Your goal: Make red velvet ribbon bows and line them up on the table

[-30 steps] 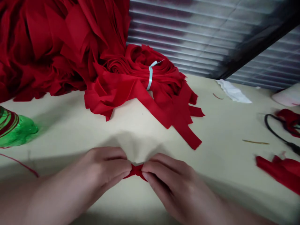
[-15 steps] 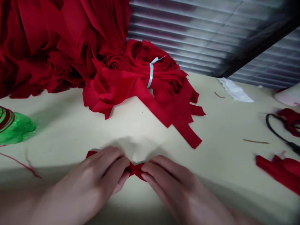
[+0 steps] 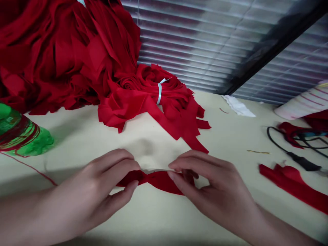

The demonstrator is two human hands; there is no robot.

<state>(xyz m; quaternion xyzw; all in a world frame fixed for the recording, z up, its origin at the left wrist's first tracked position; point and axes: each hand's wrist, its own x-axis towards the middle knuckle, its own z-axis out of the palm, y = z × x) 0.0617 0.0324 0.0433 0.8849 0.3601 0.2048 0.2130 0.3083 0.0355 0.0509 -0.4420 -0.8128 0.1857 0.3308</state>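
A short red fabric strip (image 3: 164, 181) lies across the table before me, gathered to a narrow waist in the middle and wider on both sides. My left hand (image 3: 110, 184) holds its left part loosely between thumb and fingers, hiding much of that end. Over the right half is my right hand (image 3: 207, 184), thumb and forefinger spread a little apart and the thumb at the cloth. Its other fingers curl near the strip's right end.
Behind are a large heap of red cloth (image 3: 64, 61) and a red bundle (image 3: 174, 99) tied with a pale band (image 3: 159, 94). At left lies a green bottle (image 3: 41, 141) wound with red thread. At right are a black cable (image 3: 304, 162), red scraps (image 3: 289, 181) and a thread cone (image 3: 302, 102).
My hands have moved apart from the strip's middle, and the right fingers have opened. More of the strip shows, with its narrow waist uncovered. The camera view has shifted.
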